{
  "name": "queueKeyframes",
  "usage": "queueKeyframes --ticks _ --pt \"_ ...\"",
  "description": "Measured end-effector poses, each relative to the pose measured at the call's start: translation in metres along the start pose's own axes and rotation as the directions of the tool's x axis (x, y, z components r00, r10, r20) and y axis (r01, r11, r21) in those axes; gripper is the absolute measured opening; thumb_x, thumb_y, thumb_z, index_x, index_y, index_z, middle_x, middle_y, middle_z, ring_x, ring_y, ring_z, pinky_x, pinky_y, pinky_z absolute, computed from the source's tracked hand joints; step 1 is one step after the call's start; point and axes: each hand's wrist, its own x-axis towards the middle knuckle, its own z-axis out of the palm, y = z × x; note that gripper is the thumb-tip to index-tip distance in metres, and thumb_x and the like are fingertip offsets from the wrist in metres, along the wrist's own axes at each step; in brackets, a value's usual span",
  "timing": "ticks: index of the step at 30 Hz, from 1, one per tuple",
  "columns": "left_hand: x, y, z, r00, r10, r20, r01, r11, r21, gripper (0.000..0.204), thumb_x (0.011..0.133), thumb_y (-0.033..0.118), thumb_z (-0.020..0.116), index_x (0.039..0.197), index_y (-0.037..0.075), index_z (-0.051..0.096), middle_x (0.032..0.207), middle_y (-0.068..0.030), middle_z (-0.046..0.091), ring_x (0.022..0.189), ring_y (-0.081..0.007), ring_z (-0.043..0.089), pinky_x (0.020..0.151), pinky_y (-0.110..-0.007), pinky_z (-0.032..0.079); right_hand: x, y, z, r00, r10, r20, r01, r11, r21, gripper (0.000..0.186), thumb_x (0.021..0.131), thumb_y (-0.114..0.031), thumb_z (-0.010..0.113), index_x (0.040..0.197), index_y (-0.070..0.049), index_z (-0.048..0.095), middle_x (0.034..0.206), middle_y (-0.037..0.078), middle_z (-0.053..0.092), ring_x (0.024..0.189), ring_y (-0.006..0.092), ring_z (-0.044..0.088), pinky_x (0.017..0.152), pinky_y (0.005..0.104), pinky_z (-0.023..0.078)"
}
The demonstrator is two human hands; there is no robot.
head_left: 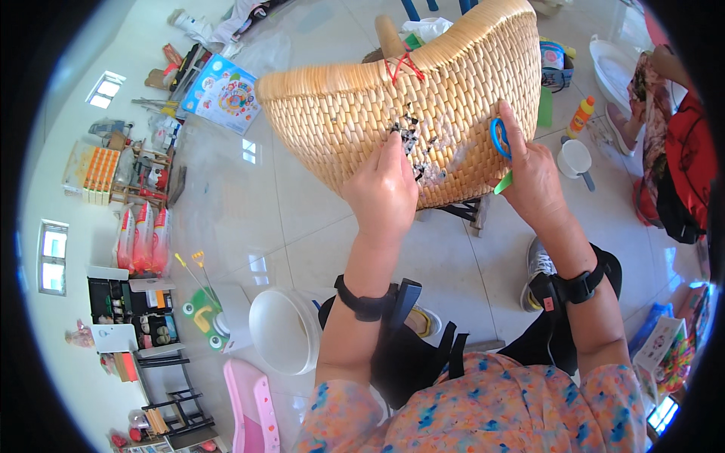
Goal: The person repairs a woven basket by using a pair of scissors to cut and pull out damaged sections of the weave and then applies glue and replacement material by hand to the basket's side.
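A woven straw basket (468, 90), tilted with its side toward me, has a thick pale rim and a red cord tied at the edge. Small black-and-white pieces (408, 140) cling to the weave, with clear, shiny patches beside them. My left hand (385, 185) has its fingertips pressed together against these pieces; what they pinch, if anything, is hidden. At the basket's right side, my right hand (535, 181) holds scissors with a blue loop handle (497, 137) and a green part (504, 183). Its index finger points up along the weave.
An orange glue bottle (580, 117) and a white cup (574, 158) stand on the tiled floor at right, near another person's leg (649, 98). A white bucket (283, 332) and a pink plastic piece (249, 408) are at lower left. Cluttered shelves line the left wall.
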Motion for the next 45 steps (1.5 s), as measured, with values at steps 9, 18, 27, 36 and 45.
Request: queueKeyframes --ticks 9,18,27,36,45 --pt "0.000 0.004 -0.007 0.996 -0.079 0.029 0.079 0.997 0.004 0.020 0.082 0.004 0.068 0.102 0.003 0.072 0.080 -0.0161 0.071 0.066 -0.0303 0.069 0.061 -0.038 0.055 0.000 -0.002 -0.001 1.000 0.008 0.002 -0.008 0.999 0.043 0.114 0.060 0.012 0.072 0.157 -0.012 0.016 0.089 0.018 0.066 0.078 0.0413 0.062 0.070 0.0469 0.048" --pt "0.000 0.002 -0.010 0.995 -0.073 0.072 0.070 0.997 0.044 0.018 0.082 0.004 0.068 0.099 0.003 0.072 0.081 -0.0151 0.071 0.065 -0.0299 0.069 0.060 -0.038 0.055 -0.002 -0.003 0.000 1.000 0.006 0.011 -0.006 1.000 0.028 0.114 0.062 0.012 0.070 0.157 -0.013 0.014 0.086 0.019 0.066 0.076 0.0410 0.062 0.070 0.0469 0.048" --pt "0.005 0.000 -0.013 0.995 -0.054 0.079 0.051 0.998 0.042 0.018 0.084 0.004 0.067 0.101 0.003 0.071 0.081 -0.0151 0.071 0.064 -0.0295 0.069 0.060 -0.037 0.054 0.001 -0.006 -0.004 0.998 0.037 0.042 -0.039 0.998 0.043 0.114 0.062 0.011 0.071 0.157 -0.015 0.014 0.084 0.019 0.065 0.078 0.0409 0.062 0.071 0.0475 0.049" --pt "-0.014 -0.001 -0.011 0.993 -0.115 -0.015 0.115 0.993 -0.035 0.020 0.083 0.002 0.068 0.103 0.003 0.072 0.077 -0.0143 0.070 0.060 -0.0267 0.067 0.056 -0.034 0.053 0.001 -0.001 0.001 1.000 0.014 -0.010 -0.014 0.999 0.047 0.111 0.063 0.012 0.069 0.157 -0.015 0.016 0.090 0.020 0.066 0.078 0.0418 0.063 0.071 0.0473 0.049" --pt "-0.014 -0.004 -0.011 0.995 -0.099 -0.006 0.099 0.994 -0.040 0.024 0.083 0.003 0.067 0.106 0.002 0.069 0.079 -0.0109 0.070 0.063 -0.0273 0.067 0.056 -0.036 0.052 0.002 -0.005 -0.005 1.000 -0.010 -0.024 0.011 1.000 0.025 0.103 0.066 0.006 0.067 0.156 -0.010 0.018 0.072 0.014 0.064 0.072 0.0331 0.064 0.074 0.0423 0.050"
